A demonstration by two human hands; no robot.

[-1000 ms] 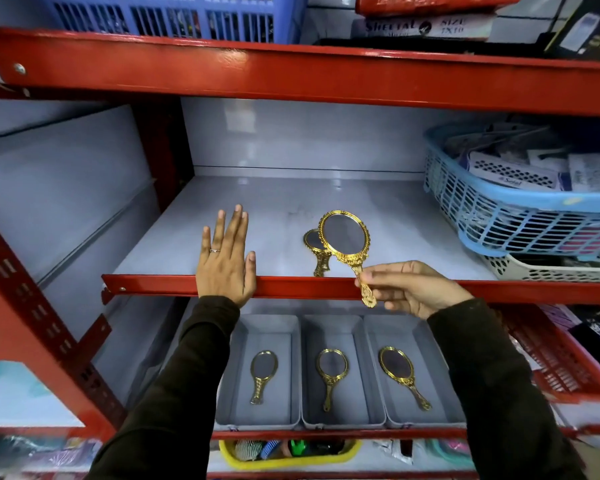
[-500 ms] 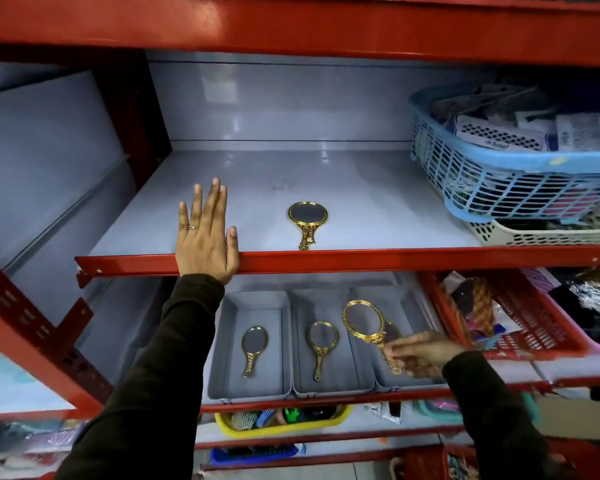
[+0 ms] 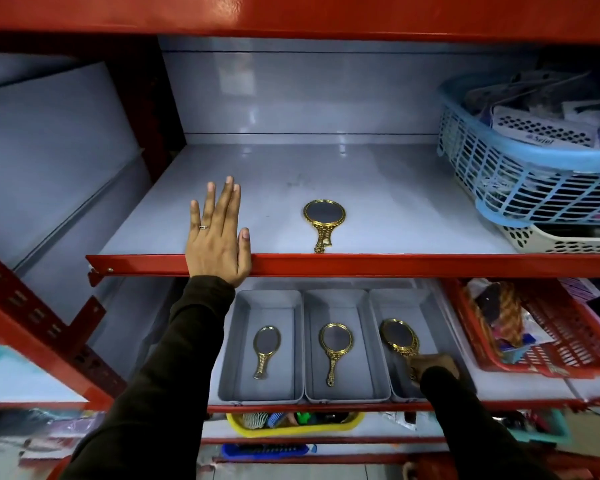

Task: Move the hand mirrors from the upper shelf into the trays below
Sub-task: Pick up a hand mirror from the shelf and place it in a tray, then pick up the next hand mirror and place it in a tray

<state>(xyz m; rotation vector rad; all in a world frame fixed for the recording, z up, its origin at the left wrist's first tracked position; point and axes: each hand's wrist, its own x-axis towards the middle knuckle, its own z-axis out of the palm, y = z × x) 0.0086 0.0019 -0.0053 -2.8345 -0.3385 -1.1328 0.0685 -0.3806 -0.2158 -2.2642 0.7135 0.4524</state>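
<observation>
My left hand (image 3: 217,244) lies flat, fingers spread, on the upper shelf (image 3: 378,216); my right hand (image 3: 430,367) grips a mirror (image 3: 399,337) in the right tray (image 3: 440,327). I read only "Sejal" on a packet (image 3: 541,133).

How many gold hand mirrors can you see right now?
4. One mirror lies on the upper shelf. One is in the left tray, one in the middle tray, and one in the right tray, held by the right hand, possibly hiding another.

Red steel racking (image 3: 361,263) with pale grey glossy back panel (image 3: 309,95); dim bluish light glinting off the grey shelf boards (image 3: 378,202).
</observation>
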